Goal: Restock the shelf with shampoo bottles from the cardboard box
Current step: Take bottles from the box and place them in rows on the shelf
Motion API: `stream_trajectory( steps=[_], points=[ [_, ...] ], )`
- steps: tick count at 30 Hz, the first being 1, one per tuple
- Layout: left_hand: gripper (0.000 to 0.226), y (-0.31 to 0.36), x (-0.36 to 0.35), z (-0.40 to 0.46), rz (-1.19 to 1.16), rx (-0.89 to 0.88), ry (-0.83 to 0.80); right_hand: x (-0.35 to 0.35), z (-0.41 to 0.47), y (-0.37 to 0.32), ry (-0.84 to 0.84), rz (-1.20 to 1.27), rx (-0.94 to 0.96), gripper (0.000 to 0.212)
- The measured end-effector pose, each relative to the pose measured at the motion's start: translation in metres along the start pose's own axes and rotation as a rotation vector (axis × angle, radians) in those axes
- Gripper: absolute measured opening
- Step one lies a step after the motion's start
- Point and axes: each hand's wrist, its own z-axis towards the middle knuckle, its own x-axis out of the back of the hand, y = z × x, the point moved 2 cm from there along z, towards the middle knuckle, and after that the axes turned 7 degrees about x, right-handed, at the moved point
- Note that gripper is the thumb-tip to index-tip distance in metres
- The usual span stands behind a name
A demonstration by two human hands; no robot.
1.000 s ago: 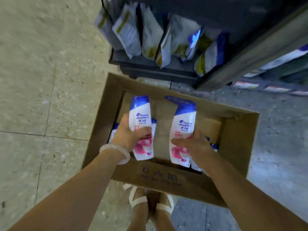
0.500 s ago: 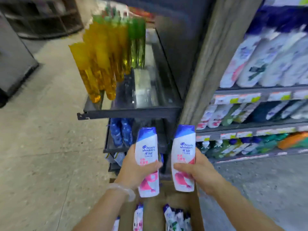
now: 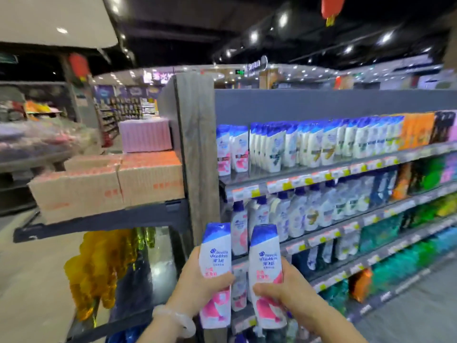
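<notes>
Each hand grips one white shampoo bottle with a blue cap and pink base: the left hand (image 3: 197,280) curls round the left bottle (image 3: 215,273), the right hand (image 3: 282,288) round the right bottle (image 3: 265,276), both upright, side by side, low in front of the wooden end post (image 3: 197,154). The matching pink-labelled bottles (image 3: 232,148) stand on the top shelf (image 3: 296,178), just right of that post. Probably best to lift both bottles there, labels outward, and set them behind or beside that pair without knocking the row. The cardboard box is out of view.
</notes>
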Motion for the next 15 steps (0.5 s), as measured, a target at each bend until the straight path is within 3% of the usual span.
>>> stream_trajectory(
  steps=[4, 10, 15],
  points=[
    [0.064, 0.039, -0.059, 0.024, 0.012, -0.066, -0.016, 0.069, 0.014, -0.023, 0.008, 0.008, 0.052, 0.046],
    [0.054, 0.064, -0.139, 0.067, 0.01, -0.017, 0.098, 0.177, 0.051, -0.039, -0.047, -0.024, 0.097, 0.042],
    [0.046, 0.097, -0.163, 0.094, -0.043, 0.007, 0.209, 0.226, 0.094, -0.072, -0.127, -0.051, 0.175, 0.042]
  ],
)
